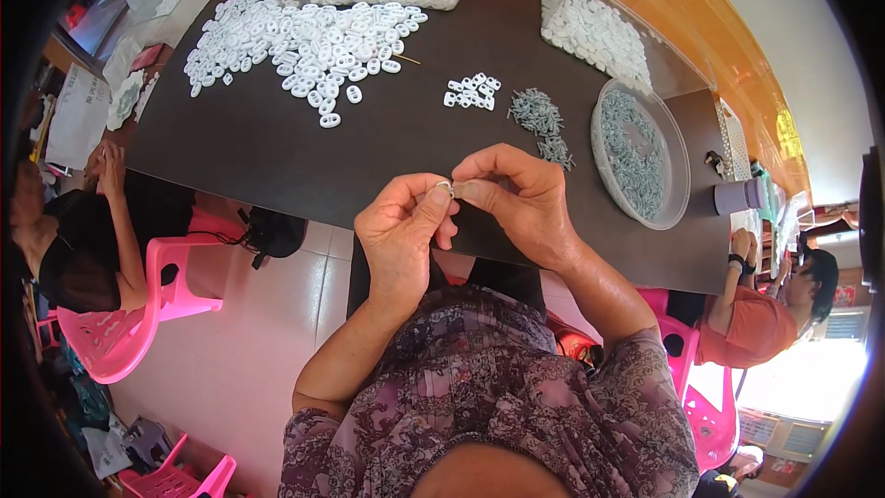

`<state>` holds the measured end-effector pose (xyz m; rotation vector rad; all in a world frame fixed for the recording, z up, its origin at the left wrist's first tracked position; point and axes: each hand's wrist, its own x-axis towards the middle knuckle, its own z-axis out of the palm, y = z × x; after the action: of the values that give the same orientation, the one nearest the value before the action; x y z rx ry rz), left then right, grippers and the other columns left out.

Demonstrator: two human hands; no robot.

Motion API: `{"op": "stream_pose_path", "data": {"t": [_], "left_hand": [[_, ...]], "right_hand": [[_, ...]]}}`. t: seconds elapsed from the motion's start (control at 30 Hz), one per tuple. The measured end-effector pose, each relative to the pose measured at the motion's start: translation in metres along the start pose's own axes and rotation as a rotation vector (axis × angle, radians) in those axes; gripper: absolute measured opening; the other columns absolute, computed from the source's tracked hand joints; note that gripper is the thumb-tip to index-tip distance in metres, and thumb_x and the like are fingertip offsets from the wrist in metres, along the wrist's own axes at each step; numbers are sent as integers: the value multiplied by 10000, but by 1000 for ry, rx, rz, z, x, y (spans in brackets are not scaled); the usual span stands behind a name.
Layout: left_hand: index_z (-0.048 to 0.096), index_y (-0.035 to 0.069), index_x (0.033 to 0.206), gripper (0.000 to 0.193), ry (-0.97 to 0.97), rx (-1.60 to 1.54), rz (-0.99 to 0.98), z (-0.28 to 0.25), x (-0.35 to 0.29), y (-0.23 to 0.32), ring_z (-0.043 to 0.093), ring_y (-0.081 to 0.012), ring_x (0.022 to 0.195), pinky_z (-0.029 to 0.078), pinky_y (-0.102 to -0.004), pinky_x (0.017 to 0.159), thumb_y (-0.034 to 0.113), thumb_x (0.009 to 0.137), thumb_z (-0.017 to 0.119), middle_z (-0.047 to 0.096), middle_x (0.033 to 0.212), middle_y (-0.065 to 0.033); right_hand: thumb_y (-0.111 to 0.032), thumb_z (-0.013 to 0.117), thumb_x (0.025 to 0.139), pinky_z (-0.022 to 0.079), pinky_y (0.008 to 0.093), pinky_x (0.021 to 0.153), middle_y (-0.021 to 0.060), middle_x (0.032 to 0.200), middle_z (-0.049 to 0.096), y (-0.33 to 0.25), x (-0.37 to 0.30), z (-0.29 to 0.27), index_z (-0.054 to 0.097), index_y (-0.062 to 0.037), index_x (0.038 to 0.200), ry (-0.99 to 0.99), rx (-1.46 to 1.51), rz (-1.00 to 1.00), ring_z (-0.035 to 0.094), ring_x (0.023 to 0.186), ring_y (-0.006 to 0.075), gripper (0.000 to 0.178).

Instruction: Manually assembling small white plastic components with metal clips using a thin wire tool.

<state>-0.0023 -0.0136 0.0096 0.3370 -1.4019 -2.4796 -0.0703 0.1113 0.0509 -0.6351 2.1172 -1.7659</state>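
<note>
Dark brown tabletop [277, 152] fills the head view's upper middle, with the hands meeting over its near side. Between the fingertips is a small whitish piece [447, 186], pinched by the left hand [403, 221] between thumb and forefinger; the right hand [521, 207] brings its thumb and forefinger narrowly together at the piece's right edge, though I cannot tell whether they grip it or a separate bit. The piece's long axis is too small and covered to read. Ahead and slightly right lies a cluster of white two-holed plastic pieces [472, 92]; farther right, nearer the right hand, a heap of small grey screw-like metal parts [536, 113], with a round clear plastic tub [680, 180] beyond. Ahead and left, nearer the left hand, spreads a large pile of white oval two-holed plastic pieces [304, 46].
</note>
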Motion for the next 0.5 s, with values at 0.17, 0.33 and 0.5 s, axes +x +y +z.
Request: {"op": "stream_pose_path", "data": {"t": [0.17, 0.33, 0.5], "left_hand": [[609, -49, 925, 135, 4, -42, -10, -2, 3, -1, 541, -88, 567, 444, -203, 480, 82, 900, 591, 615, 755, -76], [607, -50, 924, 129, 13, -41, -1, 0, 4, -1, 541, -88, 567, 445, -204, 480, 76, 902, 587, 615, 758, -76], [604, -50, 925, 121, 34, -52, 33, 0, 4, -5, 541, -89, 568, 446, -207, 478, 66, 905, 579, 613, 758, -76]], "right_hand": [[7, 642, 818, 474, 225, 710, 16, 827, 639, 5, 3, -1, 631, 11, 925, 1, -76, 11, 581, 779, 69, 107], [-4, 618, 781, 458, 288, 610, 82, 748, 586, 12, 7, 5, 603, -13, 828, 33, -161, -111, 573, 684, 162, 49], [4, 617, 765, 447, 335, 588, 93, 719, 565, 19, 8, 14, 584, -12, 795, 97, -279, -248, 555, 662, 222, 48]]}}
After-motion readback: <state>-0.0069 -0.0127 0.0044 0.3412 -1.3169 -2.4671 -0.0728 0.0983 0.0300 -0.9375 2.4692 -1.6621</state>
